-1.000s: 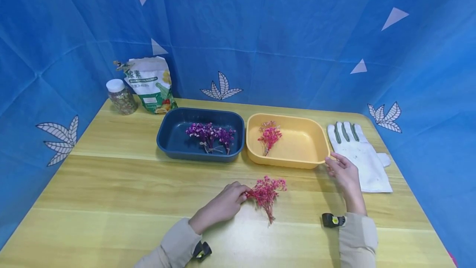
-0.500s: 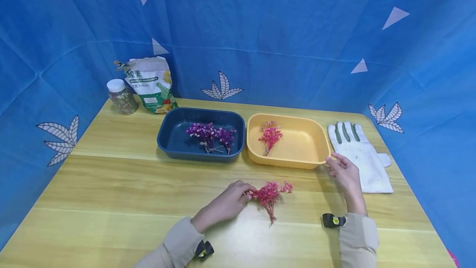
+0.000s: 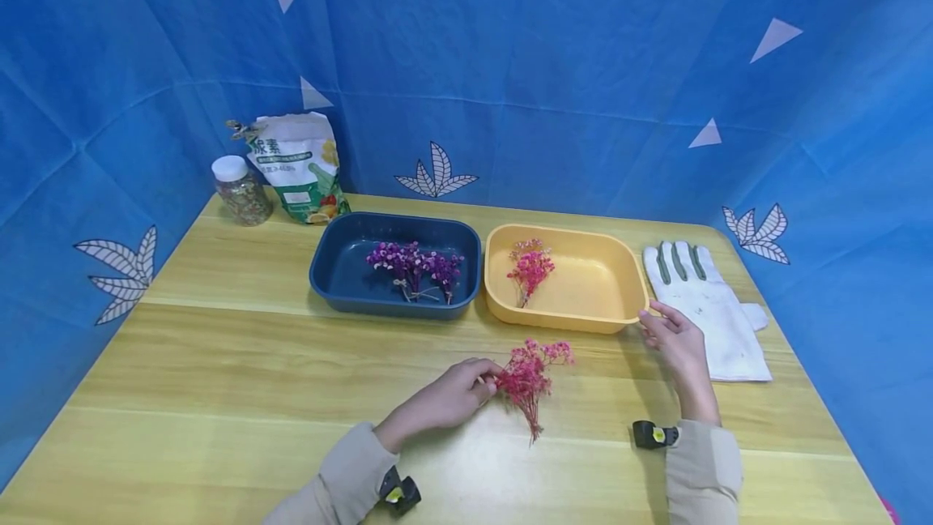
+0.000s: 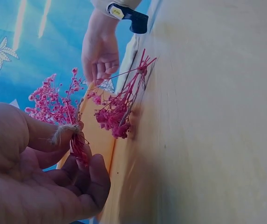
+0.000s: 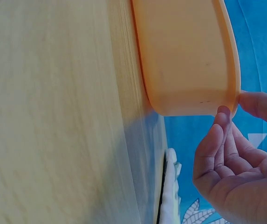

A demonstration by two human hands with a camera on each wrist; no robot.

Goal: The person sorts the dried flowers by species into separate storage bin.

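Note:
My left hand [image 3: 448, 397] pinches a small bunch of pink dried flowers [image 4: 49, 103] by its twine-tied stems, above the table's middle. A second pink bunch [image 4: 118, 108] lies on the table just beyond it, stems toward the front; in the head view the two overlap. At the right, my right hand [image 3: 678, 344] holds the near right corner of the yellow basin [image 3: 594, 282], thumb and fingers on the rim [image 5: 236, 79]. Inside that basin, at its left, lies pink dried flowers [image 3: 530, 268]. Purple dried flower bunches [image 3: 411, 262] lie in the dark blue basin [image 3: 338, 270].
White gloves [image 3: 710, 322] with green stripes lie right of the yellow basin. At the back left stand a lidded jar [image 3: 244, 197] and a printed bag [image 3: 299, 172]. A blue curtain [image 3: 510, 63] hangs behind the wooden table [image 3: 219, 371].
My left hand has shifted slightly right with its pink bunch, whose flower heads dipped, then turned up and away from me. My right hand stays on the yellow basin's corner.

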